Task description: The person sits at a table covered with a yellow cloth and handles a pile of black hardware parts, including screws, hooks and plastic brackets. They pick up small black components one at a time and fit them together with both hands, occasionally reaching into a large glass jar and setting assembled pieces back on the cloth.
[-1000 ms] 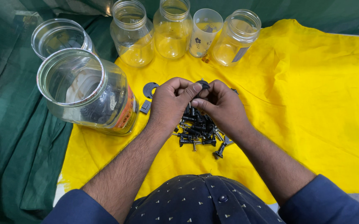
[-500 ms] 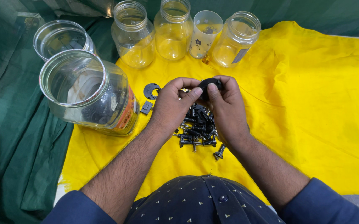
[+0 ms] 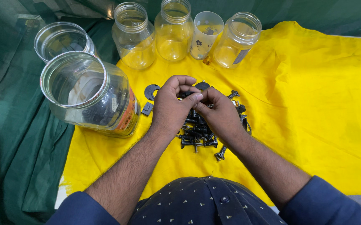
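Pinching a small black part (image 3: 187,94), both hands' fingers (image 3: 195,99) meet above the screw pile (image 3: 201,133).

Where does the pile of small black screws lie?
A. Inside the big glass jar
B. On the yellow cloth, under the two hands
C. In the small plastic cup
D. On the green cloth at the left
B: the black screws lie heaped on the yellow cloth, directly beneath the left hand and the right hand.

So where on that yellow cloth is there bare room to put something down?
The widest bare patch of the yellow cloth lies right of the right hand and the screw pile. A smaller one lies below the big jar, beside the left forearm. It is crowded around both hands and along the far row of jars.
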